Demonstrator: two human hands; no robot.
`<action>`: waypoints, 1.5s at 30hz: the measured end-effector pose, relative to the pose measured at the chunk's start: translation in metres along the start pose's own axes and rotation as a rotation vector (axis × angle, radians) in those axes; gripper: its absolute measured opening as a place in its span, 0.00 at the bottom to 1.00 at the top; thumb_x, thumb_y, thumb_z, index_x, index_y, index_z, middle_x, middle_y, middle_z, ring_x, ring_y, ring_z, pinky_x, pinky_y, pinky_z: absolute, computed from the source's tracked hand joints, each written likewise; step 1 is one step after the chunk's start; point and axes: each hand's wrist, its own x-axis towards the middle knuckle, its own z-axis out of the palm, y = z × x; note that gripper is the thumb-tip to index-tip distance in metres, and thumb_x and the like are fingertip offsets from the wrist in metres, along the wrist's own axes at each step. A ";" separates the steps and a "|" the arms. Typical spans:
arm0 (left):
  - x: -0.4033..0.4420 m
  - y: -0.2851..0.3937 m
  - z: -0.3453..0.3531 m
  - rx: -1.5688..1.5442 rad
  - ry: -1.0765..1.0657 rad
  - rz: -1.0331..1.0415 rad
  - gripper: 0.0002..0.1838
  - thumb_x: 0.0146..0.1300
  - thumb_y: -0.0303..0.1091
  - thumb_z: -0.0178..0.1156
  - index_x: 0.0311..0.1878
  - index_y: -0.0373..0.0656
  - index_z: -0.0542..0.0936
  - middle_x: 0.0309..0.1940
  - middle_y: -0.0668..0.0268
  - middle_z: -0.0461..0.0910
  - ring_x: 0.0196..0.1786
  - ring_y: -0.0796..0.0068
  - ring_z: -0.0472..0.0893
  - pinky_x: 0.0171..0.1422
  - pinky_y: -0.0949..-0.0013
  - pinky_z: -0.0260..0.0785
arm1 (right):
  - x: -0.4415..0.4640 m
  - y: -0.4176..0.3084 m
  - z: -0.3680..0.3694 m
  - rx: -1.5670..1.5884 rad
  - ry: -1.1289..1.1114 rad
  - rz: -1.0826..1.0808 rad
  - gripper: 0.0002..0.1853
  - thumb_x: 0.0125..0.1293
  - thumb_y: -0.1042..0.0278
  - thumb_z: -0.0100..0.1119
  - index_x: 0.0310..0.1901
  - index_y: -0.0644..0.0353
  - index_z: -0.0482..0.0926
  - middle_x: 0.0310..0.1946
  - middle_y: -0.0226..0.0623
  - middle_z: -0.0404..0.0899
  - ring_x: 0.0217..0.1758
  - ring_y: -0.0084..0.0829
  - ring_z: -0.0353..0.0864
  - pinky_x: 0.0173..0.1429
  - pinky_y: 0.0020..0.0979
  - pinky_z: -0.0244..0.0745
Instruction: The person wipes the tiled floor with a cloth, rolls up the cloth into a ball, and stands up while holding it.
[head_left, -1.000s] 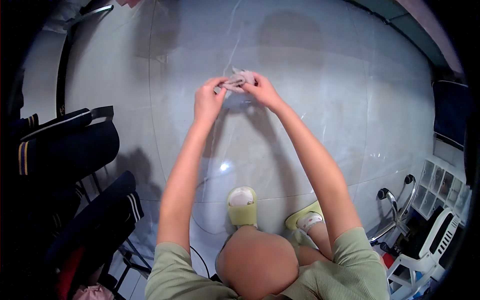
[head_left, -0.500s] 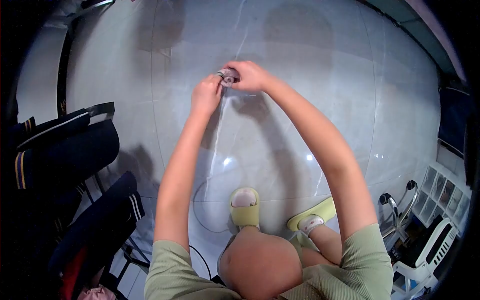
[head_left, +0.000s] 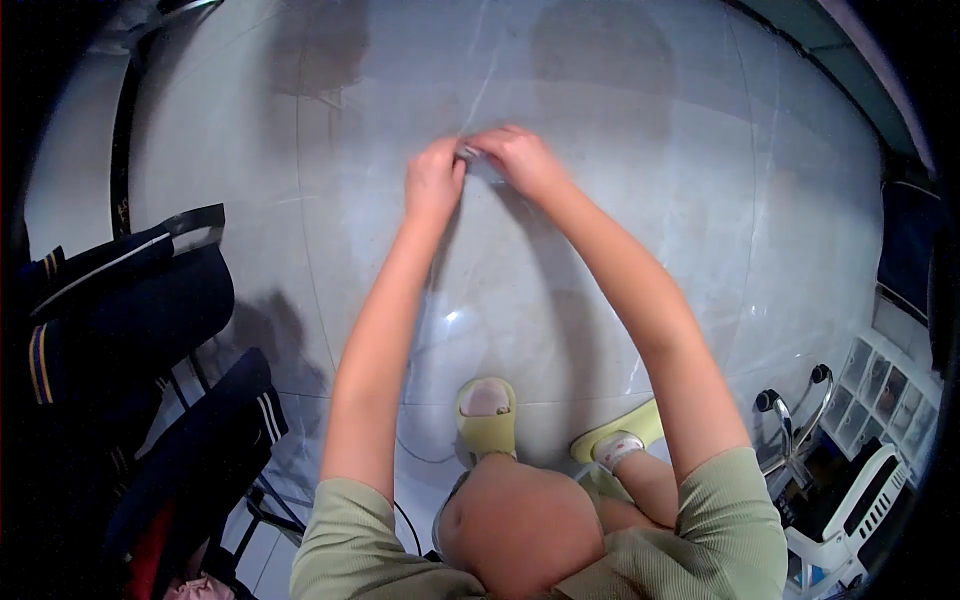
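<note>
Between my two hands is a small crumpled pale cloth [head_left: 467,153], perhaps a sock; most of it is hidden by my fingers and its kind is unclear. My left hand [head_left: 435,180] pinches it from the left side with closed fingers. From the right, my right hand [head_left: 520,158] bends its fingers onto the other side of the cloth, slightly blurred. Both arms reach forward over the grey tiled floor [head_left: 400,90].
Yellow slippers [head_left: 488,432] are on my feet below. Dark garments with striped trim [head_left: 130,310] hang over a rack at left. To the right stand a wheeled metal base [head_left: 795,430], a white plastic frame [head_left: 868,505] and a clear-drawer organizer [head_left: 885,385].
My hands have shifted slightly right and drawn closer together. The cloth, plainly visible before as a whitish-pink bundle, now shows only a small part between the fingers.
</note>
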 end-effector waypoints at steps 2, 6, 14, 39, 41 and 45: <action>-0.024 0.016 0.000 0.025 -0.059 -0.022 0.10 0.51 0.24 0.62 0.39 0.40 0.80 0.34 0.55 0.79 0.37 0.50 0.79 0.40 0.55 0.72 | -0.017 -0.001 -0.007 0.003 -0.046 -0.035 0.14 0.53 0.73 0.55 0.43 0.49 0.82 0.42 0.31 0.82 0.46 0.37 0.78 0.47 0.37 0.77; -0.072 0.047 0.006 -0.017 -0.155 -0.074 0.15 0.49 0.25 0.64 0.43 0.44 0.80 0.33 0.58 0.77 0.35 0.54 0.79 0.38 0.57 0.72 | -0.064 -0.017 -0.030 0.006 -0.166 -0.036 0.15 0.52 0.73 0.57 0.43 0.51 0.82 0.45 0.28 0.82 0.46 0.34 0.78 0.49 0.34 0.77; -0.142 0.082 0.014 -0.104 -0.268 -0.158 0.18 0.49 0.25 0.64 0.46 0.47 0.80 0.35 0.61 0.77 0.36 0.56 0.79 0.38 0.58 0.73 | -0.132 -0.056 -0.042 0.088 -0.265 0.122 0.17 0.48 0.81 0.59 0.41 0.54 0.82 0.44 0.30 0.81 0.46 0.37 0.78 0.49 0.34 0.76; -0.006 -0.046 -0.028 0.243 -0.006 -0.049 0.10 0.49 0.25 0.62 0.37 0.41 0.79 0.33 0.58 0.78 0.38 0.56 0.79 0.42 0.57 0.72 | 0.053 -0.037 0.039 -0.073 -0.125 0.119 0.11 0.57 0.70 0.53 0.39 0.51 0.83 0.40 0.33 0.80 0.50 0.38 0.76 0.53 0.36 0.74; -0.033 -0.034 -0.032 0.246 -0.010 -0.085 0.10 0.49 0.25 0.63 0.37 0.41 0.79 0.32 0.58 0.77 0.37 0.56 0.79 0.41 0.58 0.72 | 0.045 -0.037 0.036 -0.042 -0.193 0.008 0.11 0.56 0.71 0.53 0.38 0.51 0.83 0.40 0.31 0.80 0.49 0.36 0.76 0.53 0.35 0.74; -0.078 -0.002 -0.015 0.178 -0.016 -0.177 0.09 0.50 0.25 0.62 0.37 0.41 0.79 0.31 0.58 0.77 0.36 0.56 0.79 0.40 0.58 0.72 | 0.010 -0.033 0.017 0.021 -0.275 -0.191 0.10 0.53 0.73 0.54 0.36 0.51 0.83 0.40 0.28 0.80 0.48 0.34 0.76 0.52 0.33 0.75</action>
